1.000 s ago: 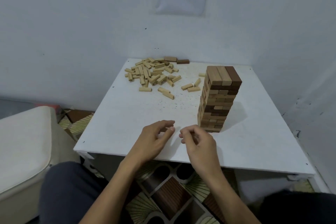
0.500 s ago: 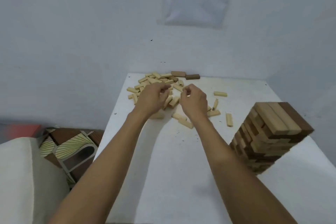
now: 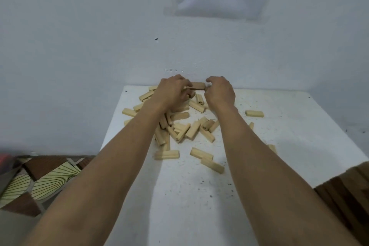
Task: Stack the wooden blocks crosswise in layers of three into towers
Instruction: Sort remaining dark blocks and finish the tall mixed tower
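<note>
Several pale wooden blocks [image 3: 192, 130] lie loose in a heap on the far half of the white table [image 3: 279, 146]. A brown block [image 3: 198, 85] lies at the table's far edge by the wall. My left hand [image 3: 172, 92] reaches over the heap, its curled fingers at the brown block's left end. My right hand [image 3: 219, 91] curls its thumb and fingers at the block's right end. Whether either hand grips anything is hidden by the hands' backs. The built tower [image 3: 347, 188] of dark and light blocks shows only in part at the lower right edge.
Single pale blocks lie apart from the heap, such as one block [image 3: 254, 113] to the right and another block [image 3: 167, 154] nearer me. The white wall stands right behind the table. A patterned floor [image 3: 40, 182] lies to the left.
Both hands have moved from the table's near edge, over the heap, out to the brown block at the far edge. My head followed, so the tower slid to the lower right.
</note>
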Available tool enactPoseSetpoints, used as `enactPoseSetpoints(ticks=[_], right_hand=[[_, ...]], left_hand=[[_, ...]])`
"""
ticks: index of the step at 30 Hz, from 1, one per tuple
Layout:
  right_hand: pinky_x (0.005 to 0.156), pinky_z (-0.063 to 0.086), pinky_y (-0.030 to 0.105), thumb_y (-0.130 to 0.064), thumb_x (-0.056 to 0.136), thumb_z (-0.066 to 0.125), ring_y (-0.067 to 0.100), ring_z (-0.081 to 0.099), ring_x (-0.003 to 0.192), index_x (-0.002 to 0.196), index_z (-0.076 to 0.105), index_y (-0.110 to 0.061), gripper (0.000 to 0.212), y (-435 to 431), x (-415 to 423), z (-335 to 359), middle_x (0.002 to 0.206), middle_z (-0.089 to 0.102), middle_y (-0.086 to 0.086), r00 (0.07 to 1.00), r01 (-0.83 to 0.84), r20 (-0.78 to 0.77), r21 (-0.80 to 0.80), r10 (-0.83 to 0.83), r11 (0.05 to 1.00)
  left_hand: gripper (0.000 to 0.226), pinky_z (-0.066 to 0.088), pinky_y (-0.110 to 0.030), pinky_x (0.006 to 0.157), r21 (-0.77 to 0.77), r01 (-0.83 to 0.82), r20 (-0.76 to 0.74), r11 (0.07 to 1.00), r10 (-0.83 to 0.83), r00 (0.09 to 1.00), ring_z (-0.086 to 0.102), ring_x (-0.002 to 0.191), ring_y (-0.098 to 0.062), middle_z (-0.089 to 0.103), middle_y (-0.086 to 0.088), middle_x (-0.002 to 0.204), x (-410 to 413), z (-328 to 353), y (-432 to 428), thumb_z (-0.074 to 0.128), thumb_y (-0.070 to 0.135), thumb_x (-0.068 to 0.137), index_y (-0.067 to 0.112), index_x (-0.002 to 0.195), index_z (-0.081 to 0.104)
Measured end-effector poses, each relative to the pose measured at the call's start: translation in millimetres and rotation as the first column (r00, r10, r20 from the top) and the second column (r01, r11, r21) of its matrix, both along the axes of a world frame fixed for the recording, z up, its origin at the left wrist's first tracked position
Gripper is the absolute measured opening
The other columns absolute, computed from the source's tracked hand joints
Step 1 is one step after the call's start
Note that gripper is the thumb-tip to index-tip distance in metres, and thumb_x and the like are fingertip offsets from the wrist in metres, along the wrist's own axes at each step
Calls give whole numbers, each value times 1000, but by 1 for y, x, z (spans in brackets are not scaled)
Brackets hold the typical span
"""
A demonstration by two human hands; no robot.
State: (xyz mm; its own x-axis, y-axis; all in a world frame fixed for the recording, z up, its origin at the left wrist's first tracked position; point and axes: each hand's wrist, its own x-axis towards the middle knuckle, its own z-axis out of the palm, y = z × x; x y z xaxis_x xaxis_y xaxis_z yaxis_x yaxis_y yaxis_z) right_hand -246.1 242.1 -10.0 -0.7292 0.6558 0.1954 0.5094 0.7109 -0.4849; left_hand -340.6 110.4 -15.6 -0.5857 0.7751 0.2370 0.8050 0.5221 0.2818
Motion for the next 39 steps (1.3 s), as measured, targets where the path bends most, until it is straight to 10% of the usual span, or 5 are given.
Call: enactPoseSetpoints(ticks=[12, 28, 39], right_hand=[[92, 37, 39, -6, 95, 52, 33, 43, 115, 123, 64, -18, 32, 1, -5, -16, 123, 53, 8, 993, 57, 96, 152, -73, 987], [92, 43, 36, -6, 94, 53, 37, 38, 123, 128, 60, -15, 35, -3, 4, -12, 133, 45, 14, 988, 112, 109, -26, -109, 993], [91, 44, 38, -12, 100, 47, 33, 41, 115, 130, 58, -19, 33, -42, 41, 14, 128, 49, 13, 933, 271, -202, -145, -297, 952]], left_hand=[[33, 46, -39, 94, -230, 107, -56, 967, -123, 991, 57, 114, -24, 53, -4, 133, -19, 7, 12, 63, 21, 93, 19, 126, 65], [30, 37, -35, 92, -184, 128, -37, 975, -137, 990, 54, 118, -25, 56, -4, 135, -23, -1, 16, 61, 27, 96, 15, 123, 67], [25, 39, -32, 104, 406, 52, 127, 912, -112, 986, 56, 118, -17, 61, 0, 129, 27, 33, -18, 69, 30, 90, 17, 111, 71]])
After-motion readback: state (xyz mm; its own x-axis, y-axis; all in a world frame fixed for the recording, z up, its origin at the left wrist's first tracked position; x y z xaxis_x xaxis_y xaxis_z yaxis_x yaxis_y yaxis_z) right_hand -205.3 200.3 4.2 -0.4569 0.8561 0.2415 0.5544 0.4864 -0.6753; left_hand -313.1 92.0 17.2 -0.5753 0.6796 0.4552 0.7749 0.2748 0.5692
